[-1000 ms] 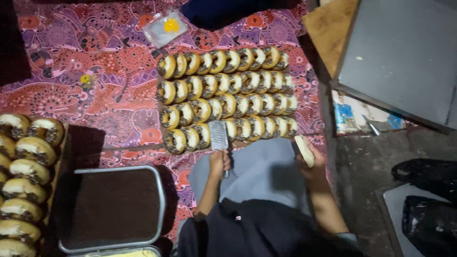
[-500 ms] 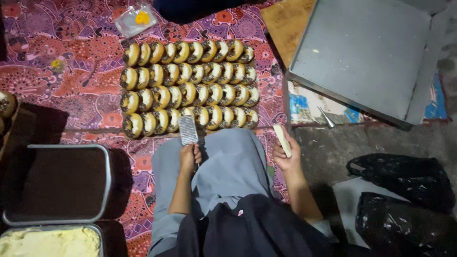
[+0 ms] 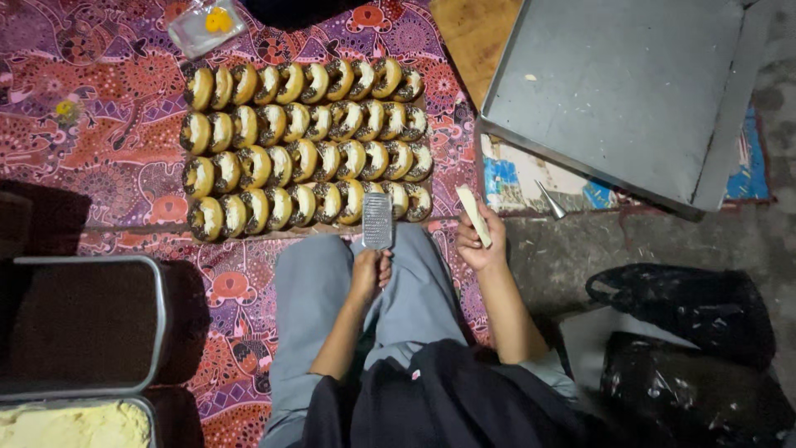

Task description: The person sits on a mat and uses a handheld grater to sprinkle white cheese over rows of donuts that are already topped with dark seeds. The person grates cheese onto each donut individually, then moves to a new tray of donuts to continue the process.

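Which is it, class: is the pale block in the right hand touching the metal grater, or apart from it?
Apart. The head view shows the pale block in the right hand and the metal grater in the left hand, with grey trouser cloth between.

patterned red cloth [image 3: 99, 141] – grey floor [image 3: 564, 257] | metal tray [image 3: 622, 91] – dim light

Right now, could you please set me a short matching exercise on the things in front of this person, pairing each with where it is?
Things:
1. Metal grater
2. Pale block
3. Rows of doughnuts
4. Large grey metal tray

Places:
A. Propped at the upper right, bare
B. Held in the left hand, above the knees
C. Laid on the patterned cloth
D. Held in the right hand

Pairs: 1-B, 2-D, 3-C, 4-A
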